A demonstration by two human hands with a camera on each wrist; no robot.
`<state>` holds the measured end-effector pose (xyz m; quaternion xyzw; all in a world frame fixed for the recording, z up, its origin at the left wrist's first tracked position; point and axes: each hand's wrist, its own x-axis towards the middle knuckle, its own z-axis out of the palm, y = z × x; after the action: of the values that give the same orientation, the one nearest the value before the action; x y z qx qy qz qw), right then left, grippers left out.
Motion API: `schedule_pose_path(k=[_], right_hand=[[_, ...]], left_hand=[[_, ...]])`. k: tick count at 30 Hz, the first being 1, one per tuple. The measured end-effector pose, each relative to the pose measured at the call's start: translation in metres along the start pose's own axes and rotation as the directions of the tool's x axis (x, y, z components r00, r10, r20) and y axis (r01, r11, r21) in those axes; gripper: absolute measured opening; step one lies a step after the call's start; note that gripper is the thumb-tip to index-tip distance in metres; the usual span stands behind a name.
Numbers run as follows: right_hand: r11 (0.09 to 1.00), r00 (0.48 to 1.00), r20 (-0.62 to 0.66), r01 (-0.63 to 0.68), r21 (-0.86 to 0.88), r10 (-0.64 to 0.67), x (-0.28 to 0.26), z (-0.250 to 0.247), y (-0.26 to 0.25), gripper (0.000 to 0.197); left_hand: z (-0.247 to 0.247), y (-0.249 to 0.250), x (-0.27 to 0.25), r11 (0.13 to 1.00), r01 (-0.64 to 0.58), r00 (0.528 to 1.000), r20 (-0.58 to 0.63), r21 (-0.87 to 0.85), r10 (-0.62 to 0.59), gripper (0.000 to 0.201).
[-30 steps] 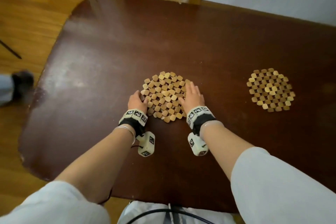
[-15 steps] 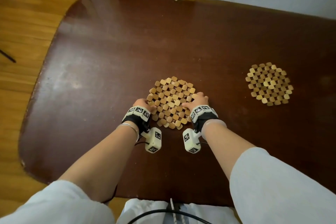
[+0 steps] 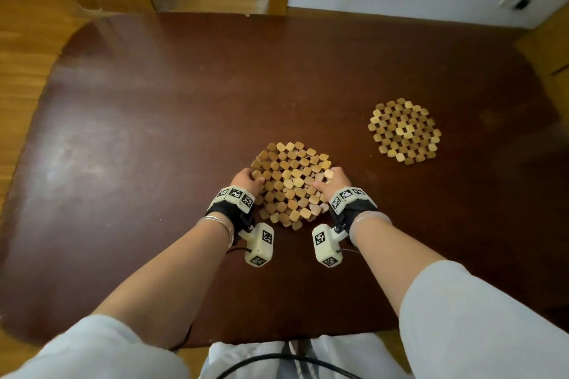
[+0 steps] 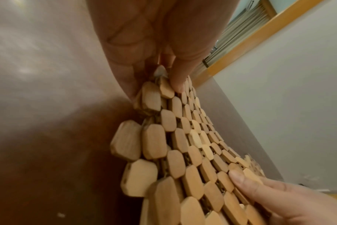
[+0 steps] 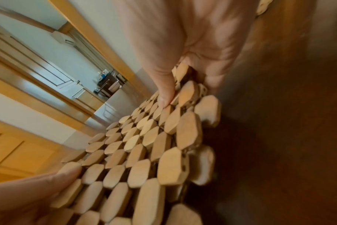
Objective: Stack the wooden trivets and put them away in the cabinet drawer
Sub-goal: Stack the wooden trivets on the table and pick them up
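Both hands pinch the near trivet [image 3: 292, 183] at opposite edges, left hand [image 3: 246, 179] and right hand [image 3: 334, 179], so the floppy mat lifts evenly; the second trivet [image 3: 404, 131] waits apart on the table [image 3: 154, 132].

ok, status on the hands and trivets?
Left hand and right hand grip opposite edges of near trivet. Second trivet lies apart, right, unstacked. Nothing between them.

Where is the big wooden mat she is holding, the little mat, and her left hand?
big trivet [image 3: 291, 184], head view, on the middle blocks of its top.
small trivet [image 3: 404, 131], head view, on its centre blocks.
left hand [image 3: 246, 178], head view, on the back of the hand gripping the big trivet's edge.
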<state>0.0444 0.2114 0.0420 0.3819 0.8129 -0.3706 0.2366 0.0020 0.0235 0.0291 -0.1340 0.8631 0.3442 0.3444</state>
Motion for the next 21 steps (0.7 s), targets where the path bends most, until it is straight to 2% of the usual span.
schedule_pose_path(k=[7,12,16,21], right_hand=[[0.996,0.988,-0.147,-0.028,0.086,0.040,0.029,-0.096,0.044,0.053],[0.991,0.962,-0.269,-0.005,0.134,0.042,0.070,-0.178,0.073,0.063],[0.990,0.957,-0.288,0.019,0.142,0.023,0.111,-0.228,0.084,0.064],[0.989,0.972,-0.234,0.065,0.130,-0.033,0.164,-0.258,0.082,0.058]], left_hand=[[0.060,0.094,-0.005,0.994,-0.107,0.993,0.050,-0.031,0.108,0.055],[0.115,0.174,-0.004,0.987,-0.152,0.987,0.048,-0.061,0.155,0.054],[0.156,0.229,0.011,0.990,-0.138,0.990,-0.001,-0.034,0.138,0.052],[0.187,0.272,0.038,0.997,-0.058,0.992,-0.112,0.054,0.064,0.050]])
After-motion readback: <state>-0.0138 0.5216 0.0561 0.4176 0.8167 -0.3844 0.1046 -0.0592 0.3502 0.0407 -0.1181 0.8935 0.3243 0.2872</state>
